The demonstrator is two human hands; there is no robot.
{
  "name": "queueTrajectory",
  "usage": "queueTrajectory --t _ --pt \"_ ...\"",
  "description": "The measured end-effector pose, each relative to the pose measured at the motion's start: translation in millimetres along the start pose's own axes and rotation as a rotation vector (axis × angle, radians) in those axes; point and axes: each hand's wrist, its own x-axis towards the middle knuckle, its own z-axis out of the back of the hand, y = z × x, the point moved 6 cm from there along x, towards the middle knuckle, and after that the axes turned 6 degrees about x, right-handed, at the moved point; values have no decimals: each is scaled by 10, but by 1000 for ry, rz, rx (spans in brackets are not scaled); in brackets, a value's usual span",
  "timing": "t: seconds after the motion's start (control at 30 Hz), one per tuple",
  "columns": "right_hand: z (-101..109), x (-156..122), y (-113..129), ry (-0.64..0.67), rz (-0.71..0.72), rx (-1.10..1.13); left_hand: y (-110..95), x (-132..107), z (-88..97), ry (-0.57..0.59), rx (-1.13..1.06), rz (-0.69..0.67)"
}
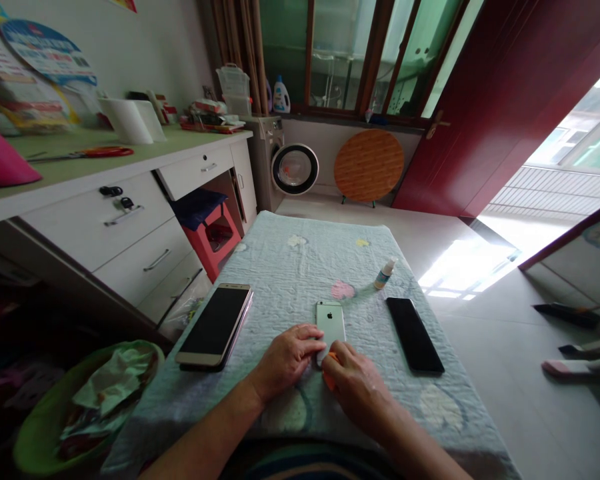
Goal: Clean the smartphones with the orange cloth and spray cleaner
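Note:
A silver smartphone lies face down on the cloth-covered table, its back with the apple logo facing up. Fingers of my left hand are bent against the phone's left edge and hold it. My right hand is closed around an orange cloth, pressed to the phone's lower end. Much of the cloth and that end of the phone are hidden by my fingers. Beyond the phone, to the right, stands a small spray bottle.
A black smartphone lies on the right, and a stack of gold-edged phones on the left. Left of the table are a green basket, a red stool and a white desk. A washing machine stands behind with its door open.

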Motion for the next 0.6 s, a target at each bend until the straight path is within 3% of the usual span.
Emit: queueTrajectory --t 0.3,0.6 --pt "-69 131 159 15 28 -17 -34 14 30 23 -44 40" --pt "158 -131 -144 -10 -106 -95 6 -19 -4 -36 -6 -28"
